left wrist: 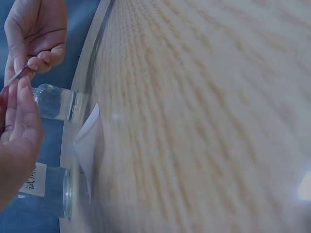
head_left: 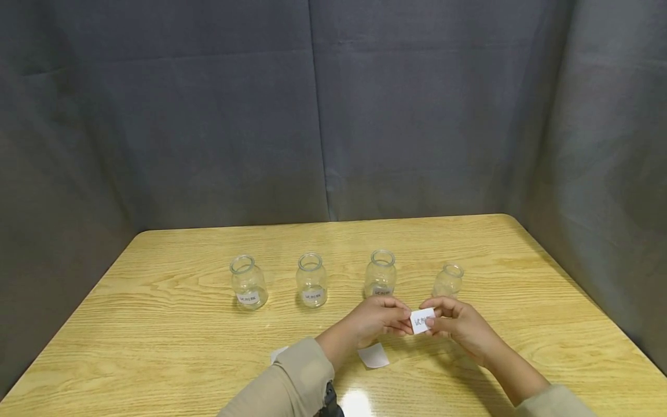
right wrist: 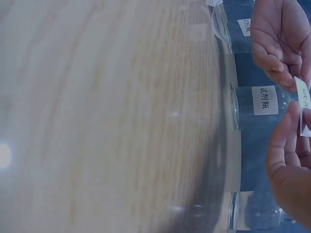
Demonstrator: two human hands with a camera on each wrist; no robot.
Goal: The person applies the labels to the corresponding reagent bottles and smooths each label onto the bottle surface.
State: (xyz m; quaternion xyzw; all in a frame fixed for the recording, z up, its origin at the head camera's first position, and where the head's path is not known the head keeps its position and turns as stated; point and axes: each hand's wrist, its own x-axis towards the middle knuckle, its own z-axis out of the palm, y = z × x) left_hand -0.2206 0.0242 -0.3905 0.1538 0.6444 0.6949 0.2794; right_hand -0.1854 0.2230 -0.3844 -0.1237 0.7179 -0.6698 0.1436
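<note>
Facing up, label (head_left: 422,320) long axis hand-to-hand.

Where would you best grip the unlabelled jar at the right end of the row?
Probably round the body of the unlabelled jar, from its right side: it stands upright, the labelled jar stands to its left, and both hands with the label block the front.

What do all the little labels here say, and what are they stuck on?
"试剂瓶": white label on the glass jar, readable in the right wrist view.
Labels on the three left jars in the head view: handwriting, too small to read.
Small white label pinched between left hand and right hand: dark writing, too blurred to read.
Right-hand jar: no label visible.
</note>
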